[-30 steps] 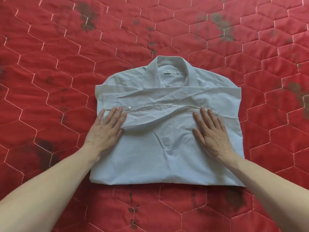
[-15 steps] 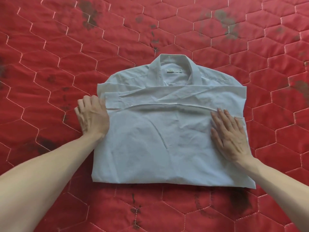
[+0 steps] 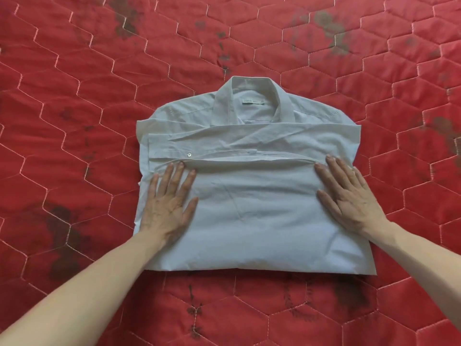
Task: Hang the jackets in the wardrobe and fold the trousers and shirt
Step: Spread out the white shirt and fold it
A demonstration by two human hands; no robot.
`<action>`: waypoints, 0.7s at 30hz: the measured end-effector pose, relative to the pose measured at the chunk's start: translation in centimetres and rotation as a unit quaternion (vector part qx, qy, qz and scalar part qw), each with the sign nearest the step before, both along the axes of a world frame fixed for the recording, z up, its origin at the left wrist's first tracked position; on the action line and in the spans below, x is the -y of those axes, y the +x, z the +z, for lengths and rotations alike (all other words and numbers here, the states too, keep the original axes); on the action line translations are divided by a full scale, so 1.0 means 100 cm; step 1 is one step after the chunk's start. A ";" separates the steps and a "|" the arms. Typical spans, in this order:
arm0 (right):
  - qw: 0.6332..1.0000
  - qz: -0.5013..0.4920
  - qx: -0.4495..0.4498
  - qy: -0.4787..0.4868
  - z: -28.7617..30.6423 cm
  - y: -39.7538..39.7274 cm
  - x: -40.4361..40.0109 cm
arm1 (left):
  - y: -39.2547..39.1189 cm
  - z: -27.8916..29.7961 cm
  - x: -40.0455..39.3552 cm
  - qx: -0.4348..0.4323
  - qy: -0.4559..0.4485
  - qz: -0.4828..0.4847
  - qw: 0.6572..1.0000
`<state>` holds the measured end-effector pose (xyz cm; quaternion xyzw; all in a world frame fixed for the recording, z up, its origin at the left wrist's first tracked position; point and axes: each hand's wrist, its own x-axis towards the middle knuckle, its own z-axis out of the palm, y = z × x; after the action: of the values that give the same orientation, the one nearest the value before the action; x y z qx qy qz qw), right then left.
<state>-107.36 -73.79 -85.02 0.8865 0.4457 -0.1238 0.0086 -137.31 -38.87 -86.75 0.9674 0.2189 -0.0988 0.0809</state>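
A pale grey-white shirt [image 3: 252,201] lies folded into a rectangle on the red quilt, collar pointing away from me, sleeves folded across the chest. My left hand [image 3: 167,206] lies flat, fingers spread, on the shirt's left side just below the folded cuff with its button. On the shirt's right side rests my right hand [image 3: 349,196], also flat with fingers apart. Neither hand grips the cloth. No jackets, trousers or wardrobe are in view.
A red quilted bedspread [image 3: 74,121] with hexagon stitching and dark floral prints fills the whole view around the shirt.
My left hand has come back from the shirt's left edge onto the cloth. My right hand stays flat on the shirt's right side. The fold line below the sleeves lies flatter.
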 end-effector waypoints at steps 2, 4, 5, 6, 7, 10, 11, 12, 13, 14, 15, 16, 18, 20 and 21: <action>0.999 -0.008 0.037 -0.009 0.002 -0.007 -0.001 | 0.000 0.001 0.004 0.000 0.009 0.014 1.000; 0.997 -0.005 0.076 0.007 0.005 -0.022 0.000 | -0.003 0.005 0.009 -0.014 0.016 0.024 0.999; 0.997 0.009 0.080 0.023 0.006 -0.031 0.002 | -0.006 0.007 0.011 -0.022 0.018 0.024 0.999; 0.996 0.028 0.073 0.040 0.006 -0.042 0.006 | -0.010 0.010 0.012 -0.031 0.017 0.024 0.999; 0.996 0.048 0.057 0.053 0.005 -0.056 0.010 | -0.015 0.014 0.014 -0.041 0.013 0.023 0.999; 0.995 0.085 -0.012 0.049 -0.001 -0.098 0.029 | -0.039 0.021 0.023 -0.051 -0.032 -0.014 0.998; 0.995 0.089 -0.030 0.043 -0.001 -0.110 0.037 | -0.051 0.023 0.025 -0.051 -0.051 -0.050 0.996; 0.994 0.094 -0.042 0.038 0.000 -0.119 0.046 | -0.064 0.024 0.026 -0.045 -0.060 -0.098 0.992; 0.993 0.102 -0.049 0.033 0.002 -0.125 0.054 | -0.077 0.026 0.024 -0.039 -0.060 -0.149 0.986; 0.992 0.113 -0.052 0.030 0.004 -0.128 0.063 | -0.089 0.028 0.022 -0.037 -0.053 -0.194 0.979; 0.990 0.126 -0.054 0.027 0.007 -0.129 0.070 | -0.099 0.031 0.018 -0.037 -0.045 -0.228 0.972; 0.988 0.140 -0.055 0.022 0.011 -0.128 0.076 | -0.108 0.033 0.015 -0.037 -0.037 -0.250 0.967; 0.985 0.168 -0.043 0.016 0.020 -0.121 0.083 | -0.119 0.037 0.011 -0.045 -0.019 -0.274 0.961; 0.981 0.194 -0.013 0.011 0.027 -0.113 0.088 | -0.124 0.040 0.008 -0.073 0.017 -0.272 0.959; 0.978 0.207 0.002 0.003 0.030 -0.111 0.090 | -0.124 0.041 0.009 -0.083 0.036 -0.264 0.960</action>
<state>-118.49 -82.75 -82.04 0.7755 0.6198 -0.1161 0.0323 -149.68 -39.78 -82.63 0.9814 -0.0348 -0.1890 -0.0014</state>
